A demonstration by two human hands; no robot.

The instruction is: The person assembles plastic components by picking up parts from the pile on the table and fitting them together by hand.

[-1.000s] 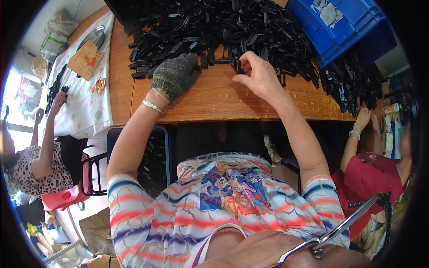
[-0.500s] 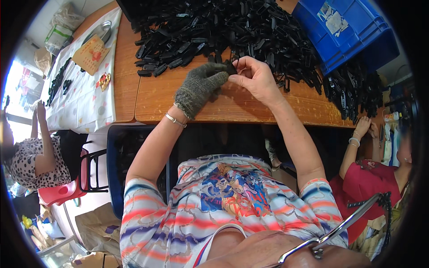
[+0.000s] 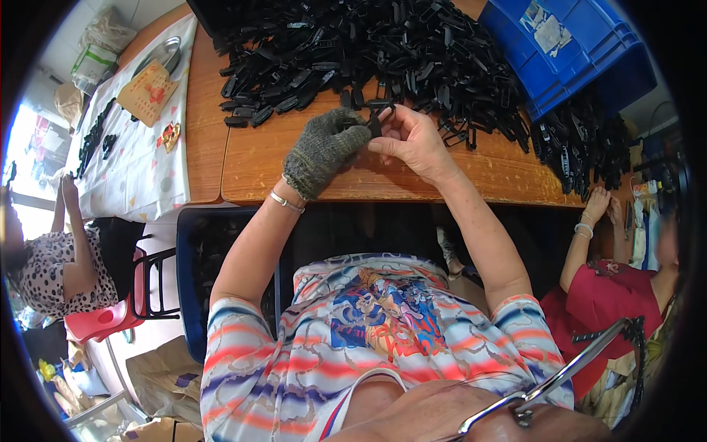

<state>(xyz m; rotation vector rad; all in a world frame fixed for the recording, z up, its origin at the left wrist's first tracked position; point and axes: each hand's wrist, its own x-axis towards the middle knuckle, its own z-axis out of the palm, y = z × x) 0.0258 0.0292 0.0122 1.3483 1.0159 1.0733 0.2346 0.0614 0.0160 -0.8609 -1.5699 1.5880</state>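
Observation:
My left hand [image 3: 324, 147] wears a grey knitted glove and a thin bracelet at the wrist. My bare right hand [image 3: 412, 136] meets it above the wooden table [image 3: 258, 158]. Both hands pinch one small black plastic part [image 3: 375, 121] between their fingertips. Just beyond the hands lies a large heap of similar black plastic parts [image 3: 353, 51] spread across the table.
A blue plastic crate [image 3: 567, 51] stands at the far right of the table. A dark blue bin [image 3: 195, 272] sits under the table by my left knee. One person in red [image 3: 611, 295] sits at my right, another in a spotted top [image 3: 51, 265] at left by a white-clothed table [image 3: 125, 155].
My gloved left hand has come off the table and over to the right hand. Both now hold a black part together, nearer the table edge than before.

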